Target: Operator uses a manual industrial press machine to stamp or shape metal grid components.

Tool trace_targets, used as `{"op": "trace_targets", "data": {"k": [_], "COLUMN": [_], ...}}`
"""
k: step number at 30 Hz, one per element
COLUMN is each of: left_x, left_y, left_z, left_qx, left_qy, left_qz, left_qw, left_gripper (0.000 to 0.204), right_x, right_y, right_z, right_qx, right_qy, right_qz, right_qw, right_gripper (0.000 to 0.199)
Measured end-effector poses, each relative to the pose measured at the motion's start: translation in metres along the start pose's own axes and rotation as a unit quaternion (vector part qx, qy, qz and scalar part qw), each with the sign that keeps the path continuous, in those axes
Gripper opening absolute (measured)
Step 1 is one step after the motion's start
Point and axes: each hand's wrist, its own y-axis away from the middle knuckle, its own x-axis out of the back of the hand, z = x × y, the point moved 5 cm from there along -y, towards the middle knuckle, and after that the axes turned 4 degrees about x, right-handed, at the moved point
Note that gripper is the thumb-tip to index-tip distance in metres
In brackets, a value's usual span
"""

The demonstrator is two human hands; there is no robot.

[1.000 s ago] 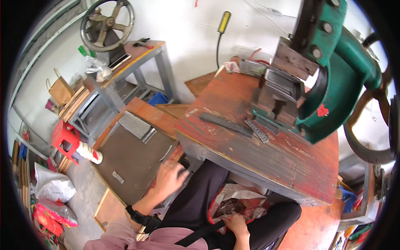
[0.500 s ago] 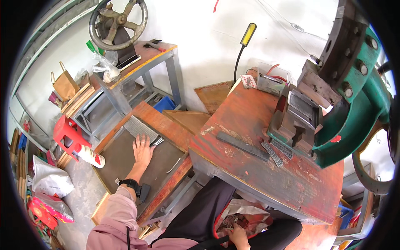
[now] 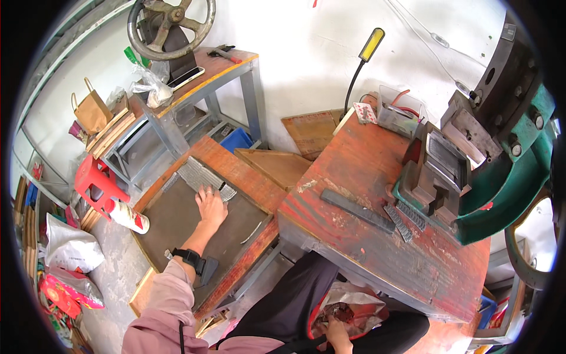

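Our left hand (image 3: 210,205) lies flat and spread on the ribbed grey metal strips (image 3: 203,177) in the low wooden tray (image 3: 177,227), far left; curl fingers under squarely. Right hand (image 3: 337,331) grips a crumpled bag (image 3: 354,298).

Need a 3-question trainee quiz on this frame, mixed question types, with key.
1. True or false: the left hand rests on the stack of ridged metal strips in the low wooden tray.
2. Multiple choice: where is the right hand? A) on the green press B) at the plastic bag in the lap C) on the long dark bar
3. Fill in: the long dark bar lies on the ____ workbench.

Key: 1 true. 2 B, at the plastic bag; the green press is untouched. 3 red.
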Motion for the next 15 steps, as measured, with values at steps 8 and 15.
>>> {"op": "trace_targets", "data": {"k": [8,15], "left_x": [0.011,0.017], "left_y": [0.007,0.057], "left_z": [0.007,0.03], "left_qx": [0.039,-0.021], "left_qy": [0.016,0.127], "left_qz": [-0.076,-0.197], "left_qw": [0.996,0.972], "left_gripper": [0.049,0.054], "right_x": [0.012,0.016], "right_y": [0.001,0.004], "right_z": [-0.012,-0.024], "right_qx": [-0.017,-0.019], "right_qy": [0.019,0.008], "right_qz": [-0.004,-0.018], "right_qw": [1.0,1.0], "right_gripper": [0.048,0.046]}}
